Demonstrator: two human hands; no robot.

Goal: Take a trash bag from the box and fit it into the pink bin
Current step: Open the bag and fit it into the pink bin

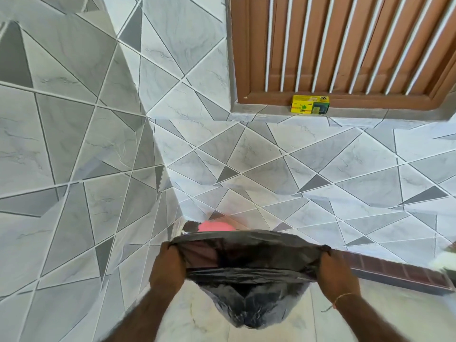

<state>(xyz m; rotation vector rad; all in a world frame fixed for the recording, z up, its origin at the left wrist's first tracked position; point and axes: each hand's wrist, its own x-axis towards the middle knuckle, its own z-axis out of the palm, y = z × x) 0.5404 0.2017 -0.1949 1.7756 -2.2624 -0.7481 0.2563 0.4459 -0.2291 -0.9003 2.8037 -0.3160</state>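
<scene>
Grey-and-white tiled floor (271, 156) runs to a brown slatted door (345, 45), where the yellow box (310, 104) sits on the sill. Both hands, left (169, 267) and right (339, 275), clench the black trash bag (246, 272), stretching its mouth open just before the pink bin (214, 227), mostly hidden behind it.

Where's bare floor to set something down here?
Open tile floor lies between the yellow box at the door and the black bag. It is crowded near the pink bin, where both hands hold the bag.
</scene>
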